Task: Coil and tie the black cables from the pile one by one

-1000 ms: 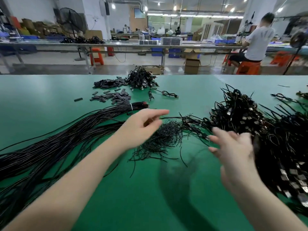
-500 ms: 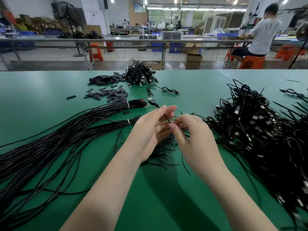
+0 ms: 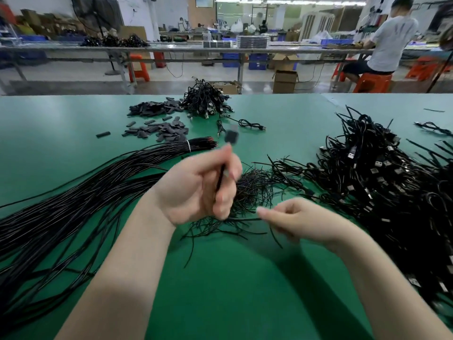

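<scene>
Hands that met at one point half a second ago now draw apart: the left hand (image 3: 196,187) grips a black cable (image 3: 221,177) upright, plug (image 3: 231,137) blurred above, while the right hand (image 3: 297,220) pinches its length low over the desk (image 3: 232,290), starting a coil.

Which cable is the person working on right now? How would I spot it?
Start at the green table and find the left hand above its middle. The cable stands up through that fist. Unlike the heaped cables, it is lifted, with a blurred plug on top.
</scene>
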The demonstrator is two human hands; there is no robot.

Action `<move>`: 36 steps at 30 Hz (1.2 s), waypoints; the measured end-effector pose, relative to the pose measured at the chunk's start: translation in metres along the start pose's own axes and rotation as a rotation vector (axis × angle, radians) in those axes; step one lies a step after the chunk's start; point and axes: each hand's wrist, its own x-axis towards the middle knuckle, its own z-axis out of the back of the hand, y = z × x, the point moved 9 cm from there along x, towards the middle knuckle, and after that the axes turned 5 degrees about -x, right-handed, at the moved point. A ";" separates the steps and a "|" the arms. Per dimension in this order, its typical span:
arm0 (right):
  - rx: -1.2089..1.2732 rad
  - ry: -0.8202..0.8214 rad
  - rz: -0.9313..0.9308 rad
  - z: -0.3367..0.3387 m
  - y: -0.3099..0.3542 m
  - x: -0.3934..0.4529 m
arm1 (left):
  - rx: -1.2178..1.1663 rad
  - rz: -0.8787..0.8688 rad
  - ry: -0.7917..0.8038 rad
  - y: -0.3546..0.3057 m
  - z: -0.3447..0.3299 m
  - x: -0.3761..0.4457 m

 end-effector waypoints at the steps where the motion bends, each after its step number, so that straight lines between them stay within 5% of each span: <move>1: 0.032 -0.103 -0.004 0.018 0.000 -0.003 | 0.174 0.086 0.052 0.011 -0.003 -0.002; 5: 0.439 -0.253 0.131 0.060 0.020 -0.022 | 0.502 0.286 -0.016 0.044 0.010 0.009; 9: 0.552 0.072 0.401 0.027 0.066 -0.034 | 0.114 0.009 -0.197 0.021 0.020 0.025; 13: 0.500 0.356 0.269 -0.036 0.050 -0.018 | -0.231 -0.163 -0.111 -0.008 0.009 0.019; 15: 0.377 0.289 0.105 -0.042 0.019 -0.003 | -0.224 -0.163 -0.056 -0.013 0.003 0.013; 18: 0.254 -0.028 -0.053 -0.003 -0.014 0.004 | 0.024 -0.056 -0.048 -0.006 0.004 0.004; 21: 0.456 -0.263 0.025 0.041 -0.008 -0.004 | 0.461 0.204 -0.089 0.025 0.015 0.007; 23: 0.587 -0.245 0.204 0.048 0.020 -0.010 | 0.478 0.221 -0.176 0.034 0.021 0.015; 26: 0.654 0.054 0.413 0.015 0.063 -0.020 | 0.035 -0.014 -0.274 0.016 0.024 0.024; 30: 0.531 0.284 0.201 -0.032 0.040 -0.010 | -0.262 -0.161 -0.119 -0.009 0.005 0.017; 33: 0.298 0.150 -0.032 -0.020 -0.003 0.000 | -0.134 -0.133 -0.104 -0.009 -0.003 0.011; 36: 0.071 -0.194 -0.084 0.031 -0.019 -0.004 | 0.188 -0.033 -0.057 0.002 -0.004 0.009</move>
